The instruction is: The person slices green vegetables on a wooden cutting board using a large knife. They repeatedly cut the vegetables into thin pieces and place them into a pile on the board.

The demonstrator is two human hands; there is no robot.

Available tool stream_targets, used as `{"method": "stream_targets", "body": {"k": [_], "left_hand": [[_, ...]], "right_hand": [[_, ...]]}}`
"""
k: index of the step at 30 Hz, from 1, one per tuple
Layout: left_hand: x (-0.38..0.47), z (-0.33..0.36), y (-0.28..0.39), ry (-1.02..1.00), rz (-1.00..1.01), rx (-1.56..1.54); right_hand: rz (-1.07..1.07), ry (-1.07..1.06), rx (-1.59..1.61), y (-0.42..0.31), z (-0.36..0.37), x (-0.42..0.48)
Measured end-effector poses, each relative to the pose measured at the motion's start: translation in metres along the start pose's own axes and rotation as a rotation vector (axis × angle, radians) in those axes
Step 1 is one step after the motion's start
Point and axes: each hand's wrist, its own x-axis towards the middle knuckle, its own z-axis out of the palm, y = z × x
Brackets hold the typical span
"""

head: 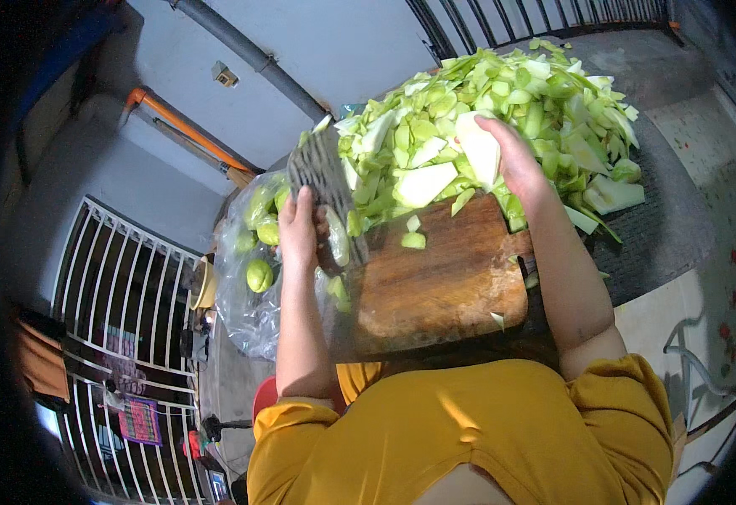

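My right hand [514, 154] grips a large pale slab of cut green vegetable [478, 148] above the front of a high heap of green and white pieces [444, 113]. At the left, my left hand [298, 230] is closed on a broad grey flat tool [321, 164], seemingly a cleaver; its streaked face is blurred and its handle is hidden. A pale piece [338, 238] shows beside the left fingers. Before me lies a worn wooden cutting board [444, 284], with a small green chunk [413, 240] and a few scraps on it.
A clear plastic bag [248, 328] with several green chayotes [259, 276] lies left of the board. The heap rests on a dark mat [664, 243]. Behind it are a wall pipe [248, 50] and a black railing [519, 22]. A metal-framed seat [690, 353] stands at the right.
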Motion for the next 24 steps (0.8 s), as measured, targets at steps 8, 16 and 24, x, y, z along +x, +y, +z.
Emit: {"method": "stream_targets", "body": {"k": [8, 16, 24], "left_hand": [[-0.024, -0.032, -0.025, 0.087, -0.052, 0.071], [-0.03, -0.039, -0.018, 0.062, 0.014, 0.027], [-0.038, -0.028, -0.007, 0.028, 0.038, 0.034]], "right_hand": [[-0.188, -0.007, -0.756, -0.009, -0.012, -0.002], [-0.151, 0.277, -0.999, -0.04, -0.024, -0.008], [-0.125, -0.007, -0.024, -0.021, -0.032, 0.007]]}}
